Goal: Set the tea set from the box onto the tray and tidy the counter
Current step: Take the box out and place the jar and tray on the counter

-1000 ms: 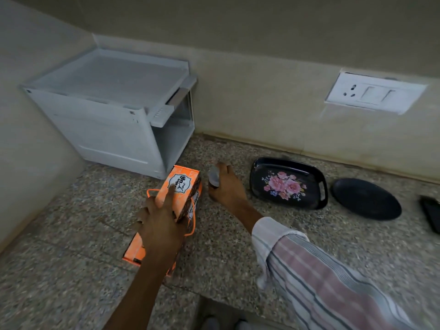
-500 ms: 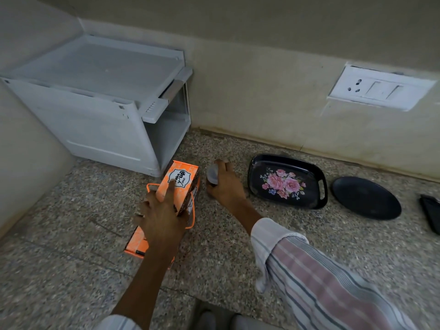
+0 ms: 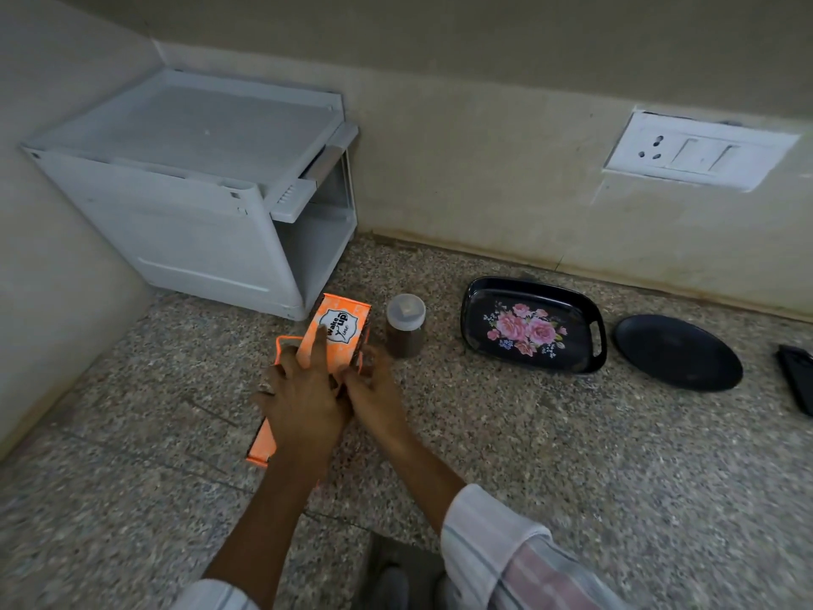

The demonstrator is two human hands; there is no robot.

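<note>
**Both hands at the box – pull the next piece out clean**

My left hand point(image 3: 303, 407) lies flat on the orange box point(image 3: 338, 334), fingers spread over its lid flap, pinning it to the bench; that grip closes on nothing. My right hand point(image 3: 374, 396) is at the box's right side, fingers curled toward the opening. Can't tell whether it has hold of anything in there.

The jar point(image 3: 405, 325) with the pale lid stands upright just beside the box, toward the back wall, not on the tray. The floral tray point(image 3: 589, 317) sits empty near the back edge, the black plate point(image 3: 677, 352) just beyond it toward the bench's right end.

To do this well, I think:
- keep the left pressing so the box doesn't slide
- lift the piece straight out, clear of the flap
- don't knock the jar
- jar goes on the tray too
</note>
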